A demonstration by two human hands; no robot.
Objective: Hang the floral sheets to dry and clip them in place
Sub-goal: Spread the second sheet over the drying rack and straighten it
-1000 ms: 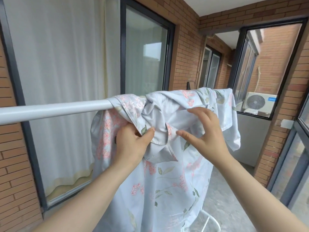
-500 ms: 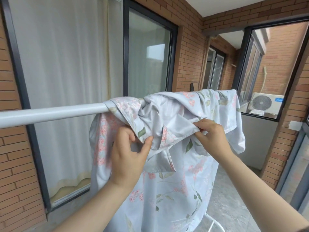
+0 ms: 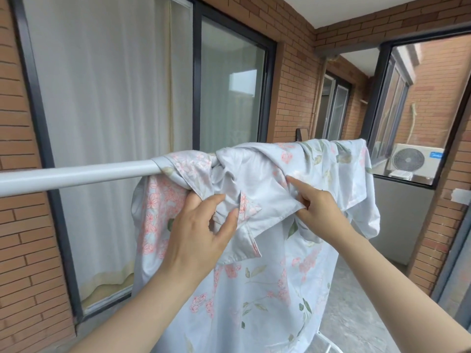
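The left hand (image 3: 196, 233) is still pinching the floral sheet (image 3: 254, 289) on the rail (image 3: 76, 174). The right hand (image 3: 316, 210), gripping its hem, is now straightening a forefinger.

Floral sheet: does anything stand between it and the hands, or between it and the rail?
Nothing visible does. The left hand and right hand both hold the floral sheet, which lies bunched over the white rail.

Bright, flat daylight; shadows are soft, mostly gentle shading in the folds of the floral sheet (image 3: 254, 171). Mild, pale reflection on the sliding glass (image 3: 229, 85). Wide-angle distortion bows the brick wall (image 3: 20, 225) courses and leans the window frame (image 3: 39, 123) toward the picture edges; focus sharp throughout.
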